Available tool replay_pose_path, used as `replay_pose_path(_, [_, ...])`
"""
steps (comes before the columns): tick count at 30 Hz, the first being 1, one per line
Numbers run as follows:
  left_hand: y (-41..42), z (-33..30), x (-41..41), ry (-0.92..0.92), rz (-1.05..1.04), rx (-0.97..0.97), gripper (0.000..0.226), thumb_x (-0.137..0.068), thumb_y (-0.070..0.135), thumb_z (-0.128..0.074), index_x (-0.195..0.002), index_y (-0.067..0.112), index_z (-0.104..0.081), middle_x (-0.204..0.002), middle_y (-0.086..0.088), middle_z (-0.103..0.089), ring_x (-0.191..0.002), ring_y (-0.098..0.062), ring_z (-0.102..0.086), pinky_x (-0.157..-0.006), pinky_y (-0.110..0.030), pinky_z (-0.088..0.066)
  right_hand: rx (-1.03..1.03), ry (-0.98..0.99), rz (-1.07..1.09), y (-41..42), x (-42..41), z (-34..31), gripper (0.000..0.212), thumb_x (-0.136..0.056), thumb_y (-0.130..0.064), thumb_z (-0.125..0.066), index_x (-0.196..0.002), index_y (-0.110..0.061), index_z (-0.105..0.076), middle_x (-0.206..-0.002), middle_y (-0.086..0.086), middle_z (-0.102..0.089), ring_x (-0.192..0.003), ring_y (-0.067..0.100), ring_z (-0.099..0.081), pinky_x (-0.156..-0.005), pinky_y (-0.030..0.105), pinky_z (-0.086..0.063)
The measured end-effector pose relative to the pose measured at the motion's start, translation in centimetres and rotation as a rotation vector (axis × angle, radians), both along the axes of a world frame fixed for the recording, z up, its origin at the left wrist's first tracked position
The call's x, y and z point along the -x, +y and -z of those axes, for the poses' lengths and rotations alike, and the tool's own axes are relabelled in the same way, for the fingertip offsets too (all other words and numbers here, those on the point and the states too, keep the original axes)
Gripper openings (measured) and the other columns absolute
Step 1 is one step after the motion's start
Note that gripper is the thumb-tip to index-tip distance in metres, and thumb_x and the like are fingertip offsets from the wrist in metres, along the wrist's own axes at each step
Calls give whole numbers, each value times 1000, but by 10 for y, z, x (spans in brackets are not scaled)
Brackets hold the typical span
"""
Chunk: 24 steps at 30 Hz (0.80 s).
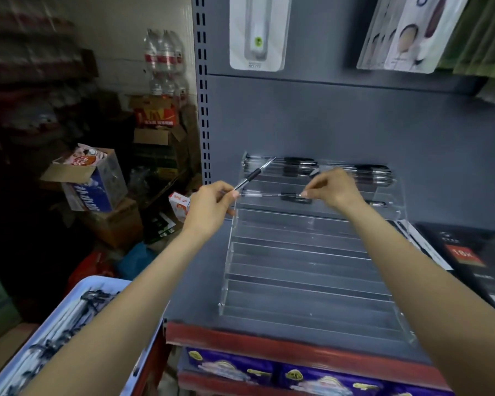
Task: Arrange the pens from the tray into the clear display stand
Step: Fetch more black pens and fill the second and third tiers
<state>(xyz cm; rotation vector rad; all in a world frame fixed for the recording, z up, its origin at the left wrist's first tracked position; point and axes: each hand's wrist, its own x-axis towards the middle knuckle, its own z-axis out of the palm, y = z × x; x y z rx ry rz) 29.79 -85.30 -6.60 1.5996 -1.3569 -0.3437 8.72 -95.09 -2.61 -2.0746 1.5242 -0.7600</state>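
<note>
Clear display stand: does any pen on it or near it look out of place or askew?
One does. The black-grip pen pinched in the left hand points diagonally up over the clear acrylic stepped stand, not lying in a row. The right hand holds another pen level along an upper step. The lower steps hold no pens.

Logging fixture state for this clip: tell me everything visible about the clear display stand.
The clear display stand looks like transparent acrylic, built as stepped horizontal tiers rising toward the back. It sits on the grey shelf, its top against the back panel. Black-gripped pens lie lengthwise in the top tiers; the lower tiers look unfilled. The right hand pinches a pen lying on an upper tier, and the left hand holds another pen at its left edge.
</note>
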Motion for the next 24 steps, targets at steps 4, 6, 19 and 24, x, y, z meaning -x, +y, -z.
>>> replay_pose_path(4, [1, -2, 0, -46, 1, -8, 14, -93, 22, -55, -90, 12, -63, -86, -3, -68, -66, -7, -66, -73, -27, -53, -89, -11, -11, -8, 1, -2, 11, -75, -10, -76, -85, -6, -75, -81, 11, -70, -77, 11, -61, -83, 24, -47])
replay_pose_path(6, [2, -4, 0, -80, -14, 5, 13, -93, 23, -55, -90, 13, -63, -84, 0, -68, -67, -5, -66, -71, -24, -50, -98, -1, -16, -8, 1, -3, 10, -76, -10, -74, -86, -7, -75, -83, 12, -71, -81, 12, -62, -87, 26, -49])
replay_pose_path(19, [2, -21, 21, -245, 71, 63, 17, -91, 26, -58, -97, 12, -67, -77, -1, -69, -67, -11, -63, -59, 1, -39, -119, -565, -297, 36, 12, -13, 25, -87, -9, -62, -112, -11, -64, -91, 8, -69, -79, 9, -68, -77, 16, -54])
replay_pose_path(24, [-1, -26, 26, -209, 62, 133, 25, -89, 21, -62, -112, 12, -64, -102, -1, -68, -88, -6, -59, -79, -7, -43, 15, -653, -185, 30, 18, -8, 13, -86, 1, -61, -95, -3, -68, -84, 6, -69, -67, 6, -68, -75, 15, -55])
